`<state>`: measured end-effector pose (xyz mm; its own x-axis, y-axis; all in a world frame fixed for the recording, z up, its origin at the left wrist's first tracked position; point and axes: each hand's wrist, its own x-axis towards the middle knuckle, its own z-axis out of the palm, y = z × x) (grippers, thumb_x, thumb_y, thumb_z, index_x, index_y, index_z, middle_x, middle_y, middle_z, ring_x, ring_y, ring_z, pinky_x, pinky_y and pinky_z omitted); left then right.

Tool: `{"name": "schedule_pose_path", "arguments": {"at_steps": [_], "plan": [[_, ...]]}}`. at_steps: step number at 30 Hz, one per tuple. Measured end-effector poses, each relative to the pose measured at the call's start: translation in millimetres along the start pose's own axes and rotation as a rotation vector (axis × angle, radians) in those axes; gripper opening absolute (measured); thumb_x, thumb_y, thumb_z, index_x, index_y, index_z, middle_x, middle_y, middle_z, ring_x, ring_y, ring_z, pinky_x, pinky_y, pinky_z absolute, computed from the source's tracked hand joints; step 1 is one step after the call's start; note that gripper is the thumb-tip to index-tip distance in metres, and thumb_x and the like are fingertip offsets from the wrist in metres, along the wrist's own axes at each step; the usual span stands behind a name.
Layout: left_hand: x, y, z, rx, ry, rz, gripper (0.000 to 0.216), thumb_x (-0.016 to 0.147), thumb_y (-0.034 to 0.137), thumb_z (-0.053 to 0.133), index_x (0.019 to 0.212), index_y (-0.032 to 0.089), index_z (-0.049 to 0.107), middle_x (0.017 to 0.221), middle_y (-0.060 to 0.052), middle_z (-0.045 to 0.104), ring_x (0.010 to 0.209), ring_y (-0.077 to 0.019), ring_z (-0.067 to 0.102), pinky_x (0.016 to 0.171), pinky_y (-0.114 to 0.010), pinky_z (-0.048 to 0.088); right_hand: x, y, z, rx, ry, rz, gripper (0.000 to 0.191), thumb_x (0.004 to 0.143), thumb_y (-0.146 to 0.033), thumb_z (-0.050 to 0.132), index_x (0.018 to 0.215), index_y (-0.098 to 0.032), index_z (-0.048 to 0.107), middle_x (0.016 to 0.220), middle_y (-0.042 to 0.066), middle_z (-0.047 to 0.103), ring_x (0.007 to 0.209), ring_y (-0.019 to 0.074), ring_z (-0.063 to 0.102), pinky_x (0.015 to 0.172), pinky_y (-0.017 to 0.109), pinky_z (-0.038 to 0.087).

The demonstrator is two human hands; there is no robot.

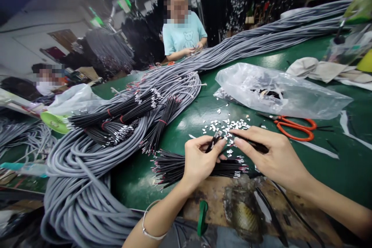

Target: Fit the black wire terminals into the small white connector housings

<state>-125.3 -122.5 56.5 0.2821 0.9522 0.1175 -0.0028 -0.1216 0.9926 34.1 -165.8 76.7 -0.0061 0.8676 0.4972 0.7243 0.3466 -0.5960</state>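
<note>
I am pinching a short black wire [213, 142] in my left hand [200, 161], grip closed on it, its long axis slanting up and to the right toward my right hand [269, 155]. My right fingertips [236, 141] are meeting its bare end just beside the scatter of small metal terminals [225, 126] on the green counter [319, 162]; that grip is pinched together, on what I cannot tell. A bundle of black wires [186, 166] is lying crosswise under both hands. Orange scissors [293, 128] and a plastic bag [276, 91] are lying beyond, grey cable coils [87, 170] to the left.
</note>
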Motion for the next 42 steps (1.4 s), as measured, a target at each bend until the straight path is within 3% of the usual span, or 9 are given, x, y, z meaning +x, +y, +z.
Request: {"name": "schedule_pose_path", "arguments": {"at_steps": [8, 19, 27, 34, 42], "plan": [[-2, 1, 1, -0.036, 0.100, 0.061, 0.019, 0.067, 0.027, 0.073, 0.063, 0.011, 0.064, 0.046, 0.004, 0.053, 0.035, -0.0062, 0.049, 0.036, -0.015, 0.039, 0, 4, -1, 0.033, -0.067, 0.005, 0.025, 0.086, -0.035, 0.054, 0.100, -0.021, 0.070, 0.092, 0.005, 0.071, 0.083, 0.0193, 0.065, 0.075, 0.032, 0.051], [-4, 1, 3, -0.052, 0.102, 0.042, 0.023, 0.063, 0.024, 0.076, 0.056, 0.011, 0.058, 0.044, 0.004, 0.052, 0.035, -0.0066, 0.051, 0.035, -0.014, 0.040, 1, -1, 2, 0.068, -0.078, 0.006, 0.022, 0.086, -0.030, 0.054, 0.093, -0.021, 0.072, 0.087, 0.004, 0.072, 0.078, 0.0178, 0.066, 0.070, 0.030, 0.052], [3, 1, -8, -0.037, -0.156, 0.036, 0.033, 0.079, 0.040, 0.062, 0.066, 0.010, 0.061, 0.047, 0.003, 0.053, 0.032, -0.0042, 0.046, 0.035, -0.014, 0.034, -1, 0, -2, 0.038, -0.042, -0.026, 0.020, 0.085, -0.030, 0.056, 0.092, -0.022, 0.072, 0.086, 0.002, 0.072, 0.074, 0.0154, 0.065, 0.068, 0.028, 0.050], [4, 2, -14, -0.025, -0.338, 0.028, 0.042, 0.083, 0.048, 0.053, 0.064, 0.011, 0.057, 0.038, 0.006, 0.042, 0.026, -0.0029, 0.037, 0.032, -0.014, 0.024, 5, 2, -10, 0.104, -0.022, -0.029, 0.022, 0.079, -0.032, 0.064, 0.097, -0.022, 0.070, 0.089, 0.002, 0.069, 0.079, 0.0151, 0.062, 0.070, 0.026, 0.047], [0, 5, -12, -0.012, -0.415, -0.030, 0.045, 0.081, 0.052, 0.053, 0.063, 0.012, 0.054, 0.036, 0.006, 0.040, 0.026, -0.0034, 0.035, 0.031, -0.015, 0.022, 6, 1, -8, 0.228, -0.107, -0.167, 0.017, 0.079, -0.007, 0.054, 0.085, -0.018, 0.066, 0.081, 0.002, 0.062, 0.075, 0.0132, 0.057, 0.067, 0.024, 0.045]]}}
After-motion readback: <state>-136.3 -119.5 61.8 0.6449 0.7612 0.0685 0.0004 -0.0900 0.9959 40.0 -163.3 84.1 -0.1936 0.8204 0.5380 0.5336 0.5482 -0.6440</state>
